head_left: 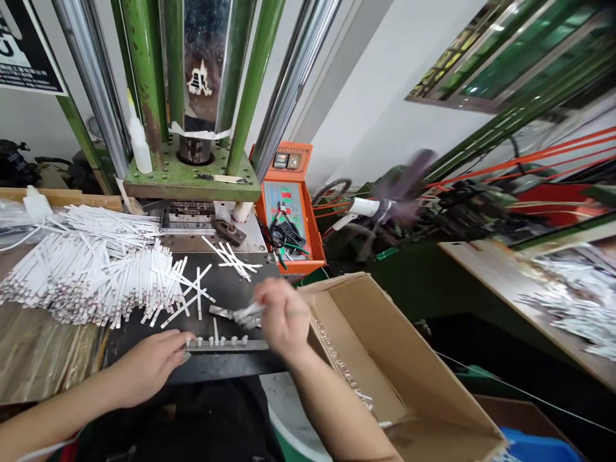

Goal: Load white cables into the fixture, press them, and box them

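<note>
My left hand [149, 364] pinches the left end of a narrow metal bar [255, 345] lying along the front edge of the dark work surface. Small white pegs stick up in a row along this bar, and one thin white strip [216, 330] stands up from it. My right hand [285, 317] is closed and smeared by motion just above the bar's right end. A bunch of short white strips [248, 314] pokes out from its fingers on the left. Loose white strips [198, 295] lie crossed behind the bar.
A big heap of white strips [96, 276] covers the left side. Behind stands a green press [192, 186], with an orange control box [289, 212] to its right. An open cardboard box [385, 353] is beside my right arm. A fan [385, 205] blurs farther back.
</note>
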Action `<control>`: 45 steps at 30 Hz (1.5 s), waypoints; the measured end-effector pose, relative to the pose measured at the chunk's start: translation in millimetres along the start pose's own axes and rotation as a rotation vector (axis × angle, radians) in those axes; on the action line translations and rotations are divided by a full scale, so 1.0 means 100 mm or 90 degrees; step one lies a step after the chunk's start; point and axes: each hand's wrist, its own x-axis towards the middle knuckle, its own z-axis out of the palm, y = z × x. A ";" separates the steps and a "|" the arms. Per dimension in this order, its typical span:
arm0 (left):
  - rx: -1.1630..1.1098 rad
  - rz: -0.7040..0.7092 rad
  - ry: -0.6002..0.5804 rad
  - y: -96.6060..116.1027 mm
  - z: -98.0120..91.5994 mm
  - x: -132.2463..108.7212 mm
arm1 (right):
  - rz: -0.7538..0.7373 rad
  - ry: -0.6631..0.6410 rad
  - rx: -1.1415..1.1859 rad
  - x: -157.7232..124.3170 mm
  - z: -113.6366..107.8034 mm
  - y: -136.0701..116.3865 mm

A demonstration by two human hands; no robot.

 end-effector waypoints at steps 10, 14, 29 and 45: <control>0.134 0.089 0.096 -0.11 0.05 0.07 | -0.029 -0.312 -0.263 0.03 0.25 -0.03; 0.217 0.215 0.130 -0.03 0.07 0.17 | -0.099 -0.151 -0.214 -0.51 0.19 -0.24; 0.118 0.157 0.075 -0.20 0.13 0.00 | 0.142 -0.208 -0.189 -0.88 -0.45 0.50; 0.351 -0.074 -0.016 0.01 -0.23 0.13 | 0.298 -0.483 -0.361 0.07 0.64 -0.10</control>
